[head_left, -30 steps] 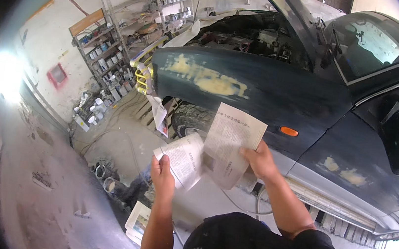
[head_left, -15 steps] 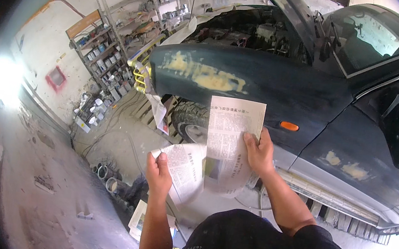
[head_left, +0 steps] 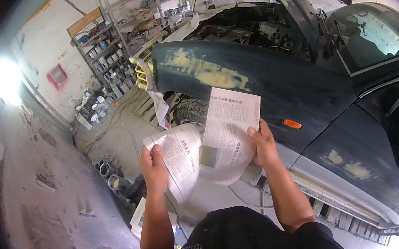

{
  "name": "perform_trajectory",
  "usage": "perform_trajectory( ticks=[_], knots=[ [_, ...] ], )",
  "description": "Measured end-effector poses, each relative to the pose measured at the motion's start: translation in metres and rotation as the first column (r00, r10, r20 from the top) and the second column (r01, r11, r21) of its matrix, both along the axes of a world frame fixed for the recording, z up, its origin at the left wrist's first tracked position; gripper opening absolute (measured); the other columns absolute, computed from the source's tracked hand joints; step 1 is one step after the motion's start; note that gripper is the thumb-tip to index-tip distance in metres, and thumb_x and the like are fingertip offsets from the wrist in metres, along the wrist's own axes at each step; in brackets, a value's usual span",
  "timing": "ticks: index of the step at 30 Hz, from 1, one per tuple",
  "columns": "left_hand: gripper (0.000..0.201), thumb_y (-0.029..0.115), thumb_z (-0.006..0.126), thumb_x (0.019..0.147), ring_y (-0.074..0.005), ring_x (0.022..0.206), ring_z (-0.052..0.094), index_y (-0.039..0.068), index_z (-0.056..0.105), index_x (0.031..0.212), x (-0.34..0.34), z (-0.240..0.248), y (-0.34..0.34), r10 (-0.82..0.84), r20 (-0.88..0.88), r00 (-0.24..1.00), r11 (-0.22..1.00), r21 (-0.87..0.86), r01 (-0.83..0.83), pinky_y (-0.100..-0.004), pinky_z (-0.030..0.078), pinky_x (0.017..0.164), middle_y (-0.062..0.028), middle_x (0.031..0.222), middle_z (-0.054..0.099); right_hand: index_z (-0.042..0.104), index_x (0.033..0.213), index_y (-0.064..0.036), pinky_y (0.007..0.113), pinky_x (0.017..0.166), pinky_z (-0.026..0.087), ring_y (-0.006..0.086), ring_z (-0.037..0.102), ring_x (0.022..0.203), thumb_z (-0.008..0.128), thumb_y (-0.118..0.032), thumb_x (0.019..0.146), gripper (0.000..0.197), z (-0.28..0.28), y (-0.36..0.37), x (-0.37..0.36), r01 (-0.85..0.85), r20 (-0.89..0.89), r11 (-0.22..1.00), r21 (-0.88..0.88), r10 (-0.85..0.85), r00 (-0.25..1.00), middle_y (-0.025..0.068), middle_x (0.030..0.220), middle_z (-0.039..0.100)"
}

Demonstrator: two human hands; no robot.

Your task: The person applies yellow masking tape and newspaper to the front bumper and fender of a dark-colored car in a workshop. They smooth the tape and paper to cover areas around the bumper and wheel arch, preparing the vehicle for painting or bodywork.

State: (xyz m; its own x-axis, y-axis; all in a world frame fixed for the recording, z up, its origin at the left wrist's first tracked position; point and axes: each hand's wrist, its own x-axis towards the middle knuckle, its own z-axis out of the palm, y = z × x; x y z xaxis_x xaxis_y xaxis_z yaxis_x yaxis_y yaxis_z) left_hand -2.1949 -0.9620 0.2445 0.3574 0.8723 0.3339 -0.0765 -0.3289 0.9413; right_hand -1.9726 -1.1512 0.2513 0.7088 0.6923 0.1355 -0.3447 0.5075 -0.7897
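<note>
Seen from above, a person in a black shirt (head_left: 249, 242) holds up a printed newspaper (head_left: 232, 121) with both bare hands, in front of the body and beside a dark car (head_left: 294, 81). The newspaper forms two panels that meet or overlap near the middle; whether they are one sheet or two cannot be told. The left panel tilts and curves, while the right one stands taller, its top edge overlapping the view of the car's front fender.

The left hand (head_left: 154, 174) pinches the left panel at its upper left corner: the thumb lies on the printed face and the fingers curl round behind, closed on the paper. The right hand (head_left: 265, 145) grips the right panel by its right edge, thumb pressed flat on the print, the other fingers partly hidden behind it, with only the paper's thickness between.

Pale yellow patches (head_left: 215, 78) mark the fender, above and behind the newspaper. An orange side lamp (head_left: 292, 124) sits to the right of the right hand. A tyre (head_left: 188, 111) shows just above the left panel. More papers (head_left: 138, 216) lie beside the left forearm, and cluttered shelves (head_left: 103, 55) stand along the far wall.
</note>
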Motion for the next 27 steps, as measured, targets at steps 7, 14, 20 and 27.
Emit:
perform_trajectory(
  ticks=[7,14,20,27],
  knots=[
    [0.024,0.018,0.049,0.098,-0.0137,0.093,0.056,0.002,0.053,0.114,0.000,0.008,0.001,0.014,0.116,0.993,0.973,-0.232,0.014,-0.0286,0.045,0.084,-0.0073,0.105,0.061,0.050,0.126,0.0009,0.038,0.095,0.045,0.0226,0.057,0.108,0.074,-0.006,0.077,0.055,-0.031,-0.010,-0.022,-0.260,0.164,0.906,-0.335,0.328,0.930,0.0113,0.117,0.061],
    [0.033,0.014,0.052,0.095,-0.0181,0.102,0.056,0.001,0.046,0.125,-0.007,0.015,-0.004,-0.078,0.427,0.901,0.844,-0.452,0.288,-0.0324,0.045,0.090,-0.0100,0.114,0.058,0.055,0.121,0.0009,0.033,0.087,0.049,0.0176,0.061,0.098,0.064,0.001,0.082,0.041,-0.033,-0.008,-0.018,-0.230,0.185,0.939,-0.256,0.281,0.942,0.0094,0.111,0.063],
    [0.038,0.002,0.063,0.083,-0.0138,0.092,0.058,0.000,0.054,0.120,0.003,-0.056,-0.011,-0.406,-0.020,0.914,0.827,-0.434,0.358,-0.0283,0.047,0.082,-0.0057,0.106,0.062,0.054,0.122,0.0018,0.034,0.086,0.049,0.0179,0.061,0.098,0.066,-0.002,0.082,0.042,-0.029,-0.011,-0.016,-0.146,0.224,0.920,-0.363,0.239,0.945,0.0103,0.111,0.063],
    [0.024,0.006,0.052,0.093,-0.0199,0.100,0.060,-0.001,0.053,0.116,0.006,-0.051,0.001,-0.300,0.305,0.904,0.791,-0.450,0.414,-0.0349,0.048,0.090,-0.0119,0.111,0.061,0.053,0.119,0.0032,0.035,0.088,0.049,0.0192,0.061,0.098,0.062,0.000,0.082,0.038,-0.022,-0.024,0.003,-0.024,0.146,0.942,-0.334,0.077,0.986,0.0099,0.108,0.064]
  ],
)
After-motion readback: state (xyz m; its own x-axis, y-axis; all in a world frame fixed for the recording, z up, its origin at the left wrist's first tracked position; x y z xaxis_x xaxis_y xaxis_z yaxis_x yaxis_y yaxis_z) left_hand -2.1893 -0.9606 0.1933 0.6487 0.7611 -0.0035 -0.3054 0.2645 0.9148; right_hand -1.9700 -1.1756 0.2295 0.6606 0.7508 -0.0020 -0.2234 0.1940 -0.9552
